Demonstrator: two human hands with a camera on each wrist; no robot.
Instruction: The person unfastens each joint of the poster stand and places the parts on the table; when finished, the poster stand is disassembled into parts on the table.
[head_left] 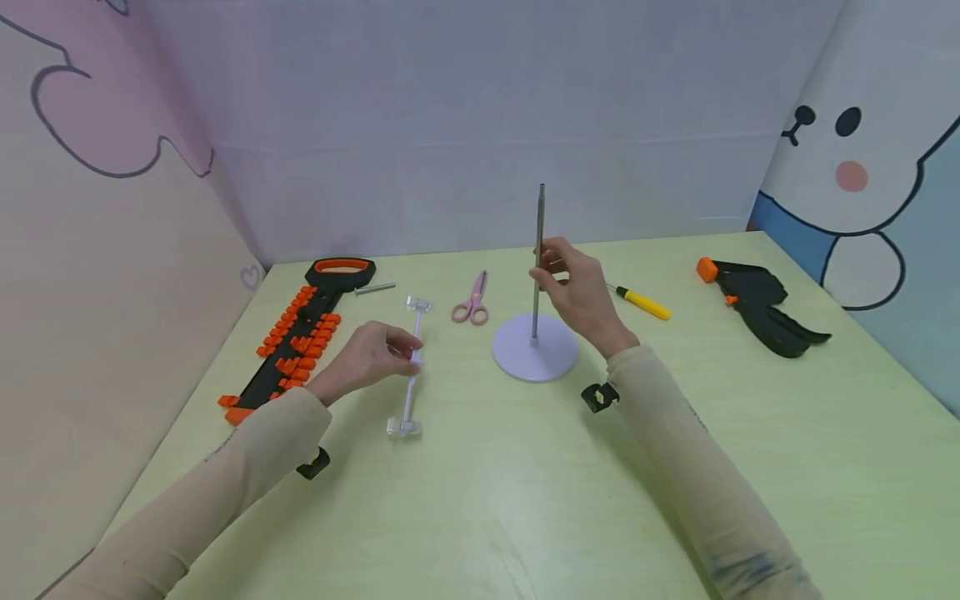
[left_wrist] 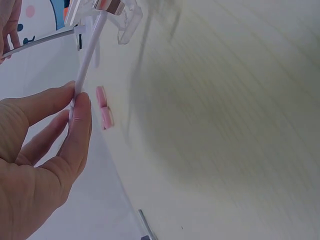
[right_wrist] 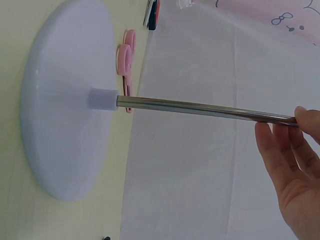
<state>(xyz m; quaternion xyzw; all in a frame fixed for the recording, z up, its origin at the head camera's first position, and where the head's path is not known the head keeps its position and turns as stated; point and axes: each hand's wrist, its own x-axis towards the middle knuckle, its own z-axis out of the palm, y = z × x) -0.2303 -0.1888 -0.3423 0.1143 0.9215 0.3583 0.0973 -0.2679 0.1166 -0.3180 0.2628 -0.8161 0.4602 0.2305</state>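
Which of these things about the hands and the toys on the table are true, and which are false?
1. The right hand holds the metal rod standing in the round white base. True.
2. The left hand holds the pink scissors. False: it pinches the clear clip rod; the scissors lie untouched.
3. The yellow-handled screwdriver lies right of the base. True.
4. The black clamp sits on the orange socket rack. False: they lie at opposite sides.

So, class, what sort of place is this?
Probably a staged craft tabletop: a pale green table walled by cartoon-printed backdrop panels, with pink scissors and an orange-and-black tool rack laid out.
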